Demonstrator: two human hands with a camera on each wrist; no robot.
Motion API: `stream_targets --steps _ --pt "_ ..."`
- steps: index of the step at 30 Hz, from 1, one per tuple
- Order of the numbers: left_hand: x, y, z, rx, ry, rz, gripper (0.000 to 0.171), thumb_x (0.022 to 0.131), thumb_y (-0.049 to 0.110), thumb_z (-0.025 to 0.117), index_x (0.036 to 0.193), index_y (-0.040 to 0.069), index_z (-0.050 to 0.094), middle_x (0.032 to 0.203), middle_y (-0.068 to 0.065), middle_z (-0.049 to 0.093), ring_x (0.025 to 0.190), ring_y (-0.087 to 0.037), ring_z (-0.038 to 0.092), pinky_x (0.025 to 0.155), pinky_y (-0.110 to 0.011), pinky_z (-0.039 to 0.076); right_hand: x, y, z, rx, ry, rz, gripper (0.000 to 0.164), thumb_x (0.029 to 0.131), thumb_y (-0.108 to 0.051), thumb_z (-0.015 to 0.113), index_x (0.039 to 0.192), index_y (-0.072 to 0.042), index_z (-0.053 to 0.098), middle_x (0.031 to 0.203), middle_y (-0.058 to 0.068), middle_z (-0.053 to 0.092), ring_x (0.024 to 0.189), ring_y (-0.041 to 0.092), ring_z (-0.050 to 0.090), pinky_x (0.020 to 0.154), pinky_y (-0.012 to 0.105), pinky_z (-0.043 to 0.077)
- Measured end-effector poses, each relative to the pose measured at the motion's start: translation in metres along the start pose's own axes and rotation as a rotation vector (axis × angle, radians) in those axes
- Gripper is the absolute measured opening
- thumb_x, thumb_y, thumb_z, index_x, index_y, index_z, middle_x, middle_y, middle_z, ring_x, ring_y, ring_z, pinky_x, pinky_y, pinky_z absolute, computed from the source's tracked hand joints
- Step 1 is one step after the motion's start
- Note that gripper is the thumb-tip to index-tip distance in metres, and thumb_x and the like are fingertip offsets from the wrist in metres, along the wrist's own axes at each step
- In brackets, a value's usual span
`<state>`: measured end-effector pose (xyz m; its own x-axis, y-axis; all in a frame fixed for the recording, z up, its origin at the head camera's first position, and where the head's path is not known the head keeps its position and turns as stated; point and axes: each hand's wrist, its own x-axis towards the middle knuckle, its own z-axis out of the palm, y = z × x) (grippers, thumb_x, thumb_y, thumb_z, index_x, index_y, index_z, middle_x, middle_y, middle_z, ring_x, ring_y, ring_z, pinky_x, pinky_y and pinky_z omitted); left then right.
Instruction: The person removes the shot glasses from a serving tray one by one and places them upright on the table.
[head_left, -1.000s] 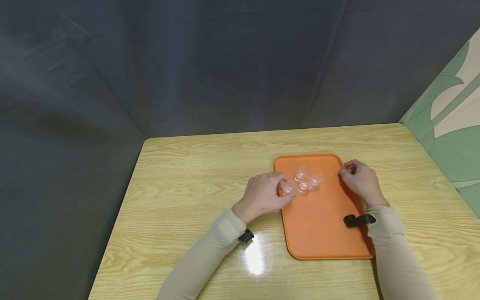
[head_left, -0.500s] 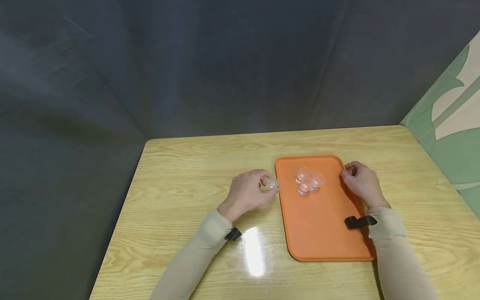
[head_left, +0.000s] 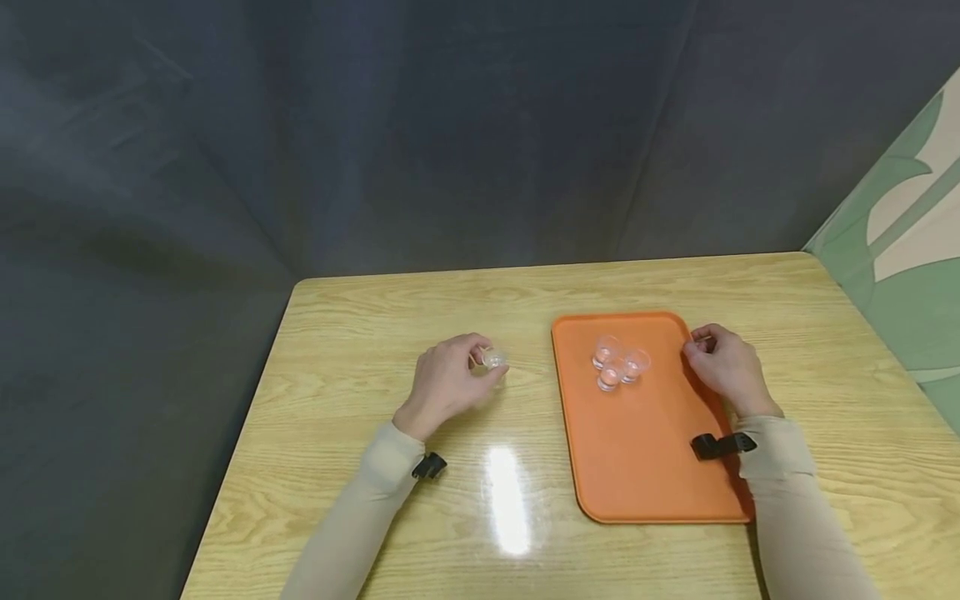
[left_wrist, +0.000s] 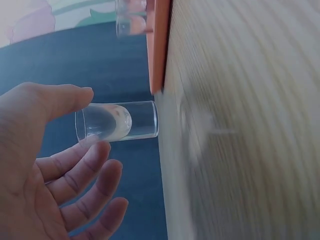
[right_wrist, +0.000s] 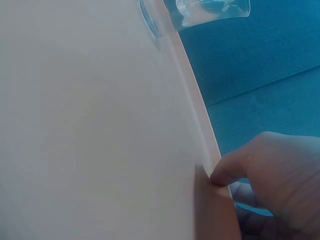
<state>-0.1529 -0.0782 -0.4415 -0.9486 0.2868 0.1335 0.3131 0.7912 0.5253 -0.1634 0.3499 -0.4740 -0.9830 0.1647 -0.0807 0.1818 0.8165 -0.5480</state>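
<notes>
Because the left hand (head_left: 453, 379) pinched it near the rim, one clear glass (head_left: 494, 358) was upright with its base free of the fingers, a grip that seemed suited to so small and slippery a piece. Thumb on one side, fingertips on the other; the outer fingers bent loosely, touching nothing. Location: over the desk (head_left: 360, 333), off the tray's left edge and well in from the desk's left edge. Whether the base met the wood, I could not tell from where I stood.

Item: one orange tray (head_left: 652, 467), rectangular, rounded at the corners, lying toward the desk's right edge. Its right edge, near the far right corner, was pinched by the right hand (head_left: 726, 367), thumb over the rim, probably to steady it.

Item: three matching glasses (head_left: 609, 377), upright, grouped close near the tray's far edge, the near part left bare; whether they touched was unclear. The grouping presumably kept them compact.

Surface: pale wood-grain, glossy, with a white glare (head_left: 507, 500) between the left sleeve (head_left: 337, 517) and the tray.

Room: a dark curtain (head_left: 480, 133) behind the desk's far and left edges; beyond the right edge, a green-and-cream leaf-patterned panel (head_left: 900, 208).
</notes>
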Motion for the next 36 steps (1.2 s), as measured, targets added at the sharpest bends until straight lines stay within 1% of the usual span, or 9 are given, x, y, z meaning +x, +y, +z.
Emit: stream_targets --steps 6,12,16,19,22,26,30,36 --pt "-0.009 -0.024 -0.01 0.006 0.023 -0.04 0.043 0.095 0.049 0.077 0.124 0.018 0.077 0.093 0.009 0.072 0.08 -0.009 0.066 0.069 -0.032 0.052 0.0 0.0 -0.001 0.009 0.002 -0.006 0.043 0.105 -0.029 0.054 0.128 0.007 0.061 0.101 0.024 0.068 0.084 0.034 0.063 0.064 0.03 0.045" --pt "-0.017 -0.045 -0.025 0.004 0.07 -0.077 0.044 0.095 0.048 0.078 0.125 0.016 0.077 0.095 0.005 0.074 0.08 -0.013 0.068 0.069 -0.036 0.053 0.001 0.002 0.0 0.009 0.012 -0.017 0.043 0.105 -0.029 0.054 0.128 0.007 0.061 0.101 0.025 0.069 0.083 0.034 0.063 0.063 0.029 0.045" --pt "-0.023 -0.058 -0.034 0.014 0.101 -0.085 0.046 0.095 0.047 0.078 0.125 0.013 0.077 0.095 0.002 0.076 0.079 -0.015 0.069 0.066 -0.035 0.053 0.001 0.003 0.001 0.01 0.009 -0.01 0.043 0.105 -0.028 0.054 0.128 0.007 0.061 0.1 0.024 0.069 0.083 0.033 0.063 0.063 0.03 0.045" --pt "-0.027 -0.071 -0.041 0.028 0.127 -0.1 0.047 0.094 0.047 0.078 0.125 0.012 0.077 0.095 0.0 0.077 0.078 -0.016 0.07 0.063 -0.034 0.052 0.001 0.004 0.002 0.01 0.012 -0.014 0.042 0.105 -0.028 0.054 0.128 0.007 0.062 0.1 0.023 0.069 0.083 0.033 0.063 0.063 0.03 0.045" --pt "-0.033 -0.085 -0.048 0.043 0.154 -0.134 0.047 0.094 0.047 0.079 0.125 0.011 0.077 0.095 -0.001 0.078 0.078 -0.018 0.07 0.063 -0.034 0.052 0.0 0.004 0.003 0.015 0.015 -0.018 0.043 0.105 -0.029 0.054 0.128 0.007 0.062 0.1 0.023 0.069 0.083 0.032 0.063 0.064 0.03 0.045" --pt "-0.043 -0.103 -0.056 0.052 0.169 -0.187 0.048 0.094 0.045 0.078 0.126 0.01 0.076 0.095 -0.002 0.077 0.079 -0.02 0.071 0.063 -0.034 0.052 -0.001 0.004 0.002 0.021 0.015 -0.012 0.043 0.105 -0.029 0.054 0.128 0.007 0.062 0.1 0.022 0.068 0.083 0.03 0.062 0.064 0.03 0.045" --pt "-0.052 -0.118 -0.066 0.058 0.182 -0.225 0.048 0.095 0.045 0.077 0.126 0.009 0.076 0.095 -0.003 0.077 0.08 -0.022 0.072 0.064 -0.035 0.052 -0.002 0.004 0.002 0.018 0.023 -0.01 0.043 0.105 -0.029 0.054 0.128 0.007 0.063 0.1 0.022 0.068 0.083 0.03 0.062 0.065 0.03 0.044" --pt "-0.062 -0.139 -0.081 0.077 0.225 -0.289 0.049 0.097 0.047 0.076 0.128 0.009 0.075 0.097 -0.006 0.078 0.079 -0.025 0.073 0.063 -0.035 0.05 0.0 0.004 0.003 0.016 0.026 -0.013 0.044 0.105 -0.029 0.055 0.128 0.007 0.062 0.102 0.025 0.069 0.084 0.034 0.063 0.063 0.03 0.045"
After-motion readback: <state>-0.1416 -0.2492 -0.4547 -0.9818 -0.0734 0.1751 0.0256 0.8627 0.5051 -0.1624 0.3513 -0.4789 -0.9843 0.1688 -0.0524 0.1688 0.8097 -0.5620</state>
